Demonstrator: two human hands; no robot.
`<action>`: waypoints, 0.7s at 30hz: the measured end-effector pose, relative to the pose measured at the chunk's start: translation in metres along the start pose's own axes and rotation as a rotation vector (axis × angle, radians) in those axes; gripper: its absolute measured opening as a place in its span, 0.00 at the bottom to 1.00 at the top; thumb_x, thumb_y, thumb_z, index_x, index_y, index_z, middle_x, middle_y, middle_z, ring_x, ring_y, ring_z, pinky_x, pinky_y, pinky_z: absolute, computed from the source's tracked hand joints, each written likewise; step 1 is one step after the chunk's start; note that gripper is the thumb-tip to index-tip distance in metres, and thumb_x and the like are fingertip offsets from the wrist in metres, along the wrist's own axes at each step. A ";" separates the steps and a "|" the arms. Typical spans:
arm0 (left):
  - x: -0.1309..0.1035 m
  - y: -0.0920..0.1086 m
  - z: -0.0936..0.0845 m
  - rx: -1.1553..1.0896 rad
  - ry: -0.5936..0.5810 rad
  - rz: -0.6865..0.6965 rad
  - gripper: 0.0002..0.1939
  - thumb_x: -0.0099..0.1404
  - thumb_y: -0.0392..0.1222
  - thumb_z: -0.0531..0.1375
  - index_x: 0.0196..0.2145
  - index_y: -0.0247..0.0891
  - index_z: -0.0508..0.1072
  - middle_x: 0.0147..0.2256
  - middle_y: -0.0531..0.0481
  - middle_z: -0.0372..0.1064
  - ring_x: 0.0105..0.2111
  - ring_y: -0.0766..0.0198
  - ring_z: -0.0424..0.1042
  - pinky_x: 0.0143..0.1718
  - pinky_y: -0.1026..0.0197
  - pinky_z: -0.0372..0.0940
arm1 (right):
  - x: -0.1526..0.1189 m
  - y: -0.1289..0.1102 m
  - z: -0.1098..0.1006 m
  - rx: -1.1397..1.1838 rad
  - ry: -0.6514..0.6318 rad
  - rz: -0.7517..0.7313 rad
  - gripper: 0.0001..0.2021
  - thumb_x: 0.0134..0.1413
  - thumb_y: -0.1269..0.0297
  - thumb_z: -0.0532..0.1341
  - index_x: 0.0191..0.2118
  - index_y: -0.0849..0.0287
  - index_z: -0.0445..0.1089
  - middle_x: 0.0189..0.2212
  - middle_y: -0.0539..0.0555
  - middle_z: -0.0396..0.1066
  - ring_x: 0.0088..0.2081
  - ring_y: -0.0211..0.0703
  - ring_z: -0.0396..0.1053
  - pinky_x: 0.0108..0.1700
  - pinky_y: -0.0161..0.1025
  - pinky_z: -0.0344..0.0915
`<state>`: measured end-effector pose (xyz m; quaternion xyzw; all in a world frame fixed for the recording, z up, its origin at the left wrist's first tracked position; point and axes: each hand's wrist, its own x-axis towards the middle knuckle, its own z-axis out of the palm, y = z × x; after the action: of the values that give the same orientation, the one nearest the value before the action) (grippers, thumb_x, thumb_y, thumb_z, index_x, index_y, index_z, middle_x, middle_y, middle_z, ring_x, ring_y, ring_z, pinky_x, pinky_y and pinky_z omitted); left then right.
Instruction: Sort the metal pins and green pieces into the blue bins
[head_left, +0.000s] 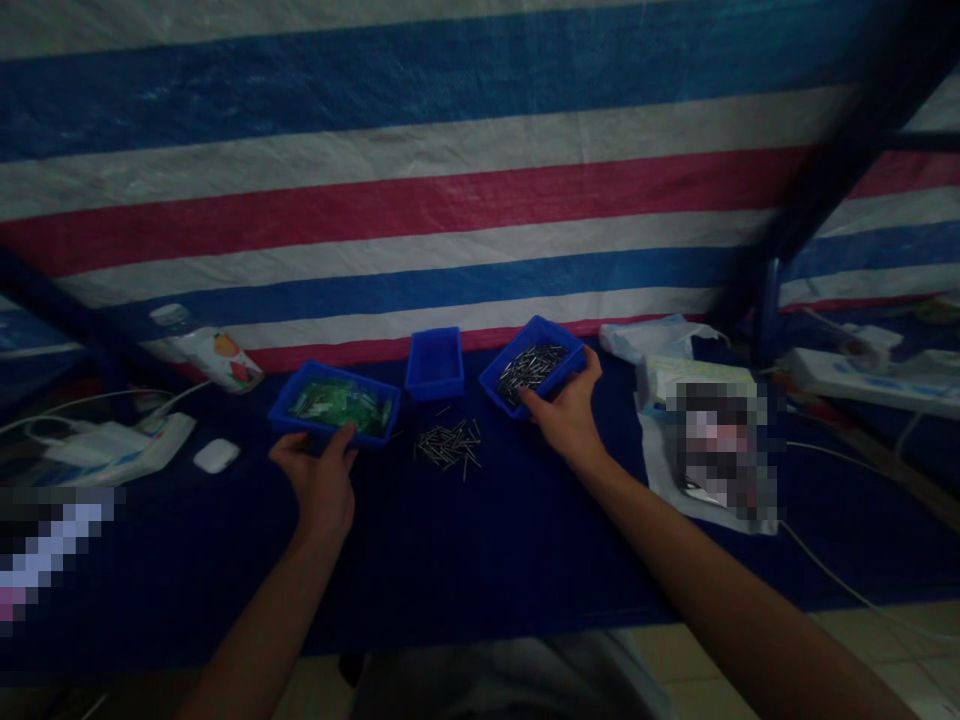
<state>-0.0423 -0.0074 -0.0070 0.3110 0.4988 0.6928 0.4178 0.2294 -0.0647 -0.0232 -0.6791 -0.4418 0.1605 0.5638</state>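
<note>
My left hand [322, 475] grips the near edge of a blue bin [279, 412] that holds green, glassy-looking pieces [341, 402]. On the right, my right hand [566, 405] is closed on the near right side of another blue bin [564, 375], its thumb at the rim. Many thin metal pins or screws [534, 368] lie in that bin. Between the two stands a smaller blue bin [436, 362] with nothing visible inside. A loose pile of similar metal pieces [448, 445] lies on the dark blue table [480, 550] in front of it.
At the left are a bottle [217, 358], a power strip [142, 450] with cables and a small white case [217, 456]. Tissue packs [697, 372] and a blurred-out item lie at the right, near another power strip [862, 375]. Striped sheeting [450, 200] hangs behind.
</note>
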 end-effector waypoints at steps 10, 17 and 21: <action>-0.005 0.000 0.001 0.053 -0.019 0.041 0.28 0.48 0.27 0.66 0.37 0.45 0.53 0.41 0.57 0.60 0.38 0.70 0.69 0.38 0.66 0.67 | -0.002 -0.003 0.000 -0.055 0.061 -0.049 0.55 0.43 0.57 0.65 0.68 0.60 0.25 0.61 0.70 0.45 0.62 0.64 0.52 0.62 0.63 0.53; -0.002 -0.005 -0.003 0.105 -0.051 0.088 0.30 0.48 0.30 0.67 0.39 0.45 0.53 0.39 0.57 0.60 0.33 0.72 0.67 0.35 0.66 0.66 | -0.006 -0.011 -0.002 -0.078 0.061 -0.055 0.54 0.43 0.57 0.65 0.68 0.62 0.28 0.61 0.70 0.44 0.62 0.65 0.50 0.62 0.64 0.51; 0.001 -0.009 -0.005 0.089 -0.061 0.099 0.31 0.46 0.29 0.68 0.40 0.45 0.53 0.39 0.57 0.61 0.32 0.71 0.68 0.36 0.66 0.65 | -0.007 -0.012 -0.003 -0.088 0.075 -0.078 0.53 0.44 0.56 0.64 0.68 0.61 0.28 0.62 0.70 0.43 0.63 0.65 0.50 0.62 0.63 0.51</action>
<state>-0.0448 -0.0075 -0.0168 0.3744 0.5000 0.6799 0.3840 0.2222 -0.0720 -0.0131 -0.6908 -0.4533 0.0934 0.5555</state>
